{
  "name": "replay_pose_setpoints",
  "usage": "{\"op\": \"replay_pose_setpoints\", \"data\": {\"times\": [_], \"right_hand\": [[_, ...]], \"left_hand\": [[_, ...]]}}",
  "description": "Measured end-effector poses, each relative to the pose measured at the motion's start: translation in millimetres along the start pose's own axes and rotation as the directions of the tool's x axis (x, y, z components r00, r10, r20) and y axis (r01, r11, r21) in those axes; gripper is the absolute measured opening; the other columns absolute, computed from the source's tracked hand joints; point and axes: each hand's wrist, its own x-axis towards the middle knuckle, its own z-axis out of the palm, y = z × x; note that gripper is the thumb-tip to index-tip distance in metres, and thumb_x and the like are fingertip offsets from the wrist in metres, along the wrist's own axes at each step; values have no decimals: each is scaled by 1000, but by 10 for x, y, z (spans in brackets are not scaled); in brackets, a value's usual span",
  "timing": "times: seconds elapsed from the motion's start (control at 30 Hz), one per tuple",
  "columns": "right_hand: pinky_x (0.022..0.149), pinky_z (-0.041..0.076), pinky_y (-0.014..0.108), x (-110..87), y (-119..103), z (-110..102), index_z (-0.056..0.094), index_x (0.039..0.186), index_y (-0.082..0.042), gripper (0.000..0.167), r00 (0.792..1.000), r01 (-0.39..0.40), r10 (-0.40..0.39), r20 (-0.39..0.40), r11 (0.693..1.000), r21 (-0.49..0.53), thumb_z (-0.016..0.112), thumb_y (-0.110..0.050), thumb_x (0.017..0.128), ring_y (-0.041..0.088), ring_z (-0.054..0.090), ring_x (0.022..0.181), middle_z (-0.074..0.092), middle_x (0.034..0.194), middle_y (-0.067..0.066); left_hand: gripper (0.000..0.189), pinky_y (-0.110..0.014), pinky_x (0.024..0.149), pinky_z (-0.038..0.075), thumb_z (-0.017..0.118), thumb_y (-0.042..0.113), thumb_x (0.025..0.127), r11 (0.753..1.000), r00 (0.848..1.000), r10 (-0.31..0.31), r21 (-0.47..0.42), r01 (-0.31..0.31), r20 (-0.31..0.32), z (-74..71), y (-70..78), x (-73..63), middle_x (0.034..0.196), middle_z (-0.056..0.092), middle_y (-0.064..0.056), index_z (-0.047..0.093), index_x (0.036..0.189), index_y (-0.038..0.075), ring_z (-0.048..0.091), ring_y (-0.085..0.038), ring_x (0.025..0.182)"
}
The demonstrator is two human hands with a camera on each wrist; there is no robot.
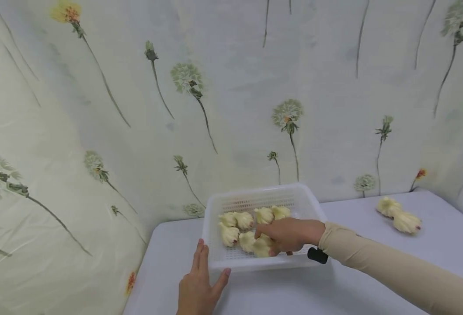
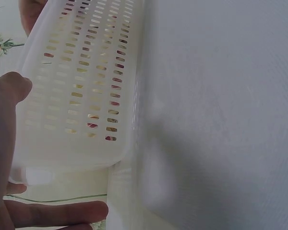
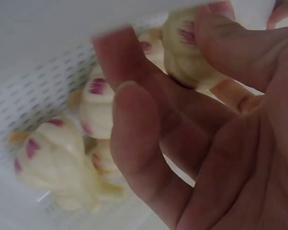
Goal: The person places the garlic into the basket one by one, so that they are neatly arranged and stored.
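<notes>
Several cream garlic bulbs [image 1: 229,235] with purple marks lie in a white perforated plastic basket [image 1: 314,205] on the table. My right hand [image 1: 288,234] reaches into the basket's front right part. In the right wrist view its thumb and index finger hold a garlic bulb [image 3: 180,57], partly hidden by the fingers, and the other fingers hang beside more bulbs [image 3: 53,163]. At the basket's front left corner rests my left hand [image 1: 200,280]. Its thumb [image 2: 19,86] touches the front wall, while straight fingers [image 2: 57,213] extend along the left side.
Two more garlic bulbs [image 1: 406,222] lie touching on the table's [image 1: 357,271] right part. Behind the table hangs a pale curtain [image 1: 239,87] with a dandelion print, close to the basket's back edge. A dark band [image 1: 318,255] is on the right wrist.
</notes>
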Motion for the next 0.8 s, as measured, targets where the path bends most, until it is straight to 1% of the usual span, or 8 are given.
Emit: {"op": "replay_pose_setpoints", "data": {"times": [0.13,0.2,0.23,0.27,0.37,0.43,0.57,0.8], "right_hand": [[79,54,28,129,-53,-41,56,135,-34,44,998,39,-39,55,999,-1,77,-25,98,22,74,65,71,81,-6],[76,54,29,187,-72,-47,56,135,-34,46,996,49,-51,74,998,24,79,-23,96,23,75,67,72,86,-4],[74,55,30,214,-81,-48,56,135,-32,47,995,50,-54,82,998,46,79,-21,96,23,75,67,74,95,-1],[72,55,31,240,-92,-46,57,135,-31,48,994,49,-54,91,997,65,80,-19,95,23,75,68,73,100,1],[66,57,32,317,-120,-25,58,132,-29,46,991,39,-53,124,993,112,79,-12,95,22,75,69,67,112,2],[64,57,32,366,-139,-12,59,128,-30,44,989,34,-52,141,992,123,79,-9,95,22,74,70,62,114,2],[58,54,29,472,-173,12,60,121,-32,39,987,28,-44,152,994,110,78,-8,96,23,75,69,59,104,1],[52,49,27,638,-164,59,65,116,-29,35,990,13,-26,142,996,92,82,-10,93,24,76,67,60,123,3]], "left_hand": [[84,-21,43,28,69,64,96,1000,1000,5,-5,-5,1,12,10,11,166,47,-11,52,151,3,23,-1,43],[85,-21,43,29,68,65,96,1000,1000,-3,1,3,10,16,7,13,166,46,-11,51,152,3,23,-1,43],[86,-21,43,29,68,65,96,1000,1000,-6,4,6,15,15,5,13,166,46,-11,51,152,3,23,-1,43],[86,-21,42,29,68,66,96,1000,1000,-11,8,10,19,13,4,12,166,46,-11,51,152,3,23,-1,43],[87,-21,42,29,69,65,95,1000,999,-17,13,17,27,11,-1,4,166,46,-12,50,152,2,24,-1,42],[86,-21,42,30,70,64,95,1000,999,-17,13,17,27,11,-4,2,166,46,-12,50,152,3,24,-1,42],[86,-21,43,30,69,65,95,1000,1000,-12,16,11,16,10,-16,9,166,46,-11,51,152,4,25,-1,42],[85,-22,44,31,68,65,96,1000,1000,5,0,-5,12,-22,-17,22,165,47,-12,51,152,2,27,-1,44]]}}
